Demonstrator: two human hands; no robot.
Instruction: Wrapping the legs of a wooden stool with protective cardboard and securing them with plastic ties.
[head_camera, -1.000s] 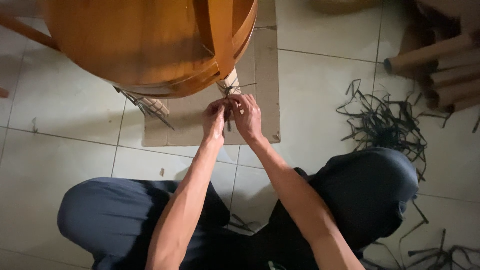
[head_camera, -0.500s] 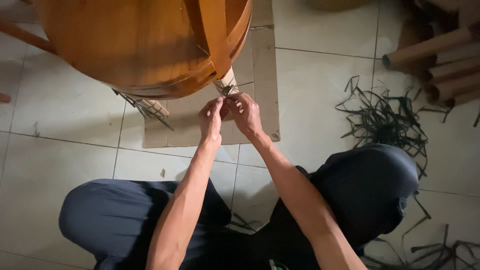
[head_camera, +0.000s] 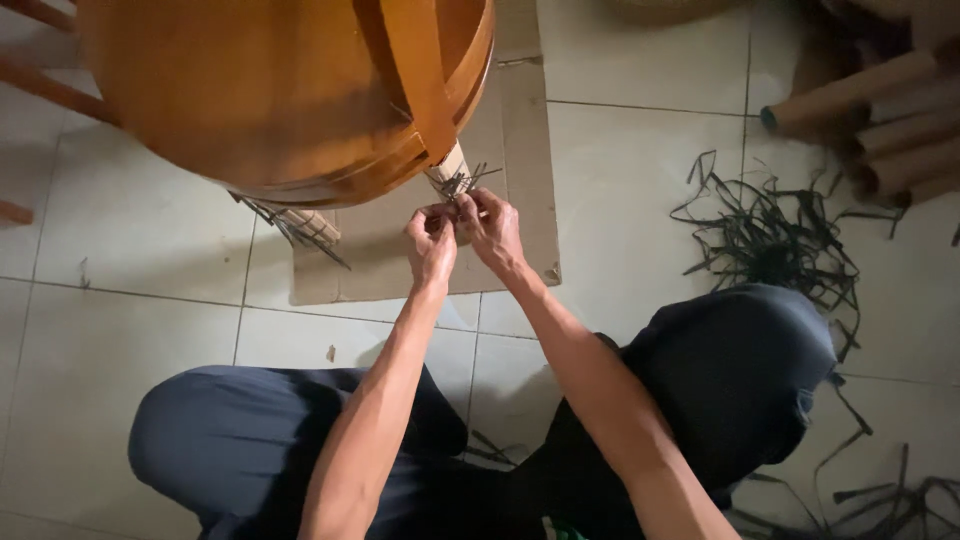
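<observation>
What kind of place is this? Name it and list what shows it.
Probably a small furniture or craft workshop with a tiled floor. A round wooden piece stands on cardboard, dark strip offcuts litter the floor, and cardboard tubes are stacked at the side.

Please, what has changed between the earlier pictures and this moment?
Both hands, left hand and right hand, moved slightly up toward the wrapped stool leg, fingers still pinching the dark strips there. The wooden stool, cardboard sheet and loose strip pile stayed put.
</observation>
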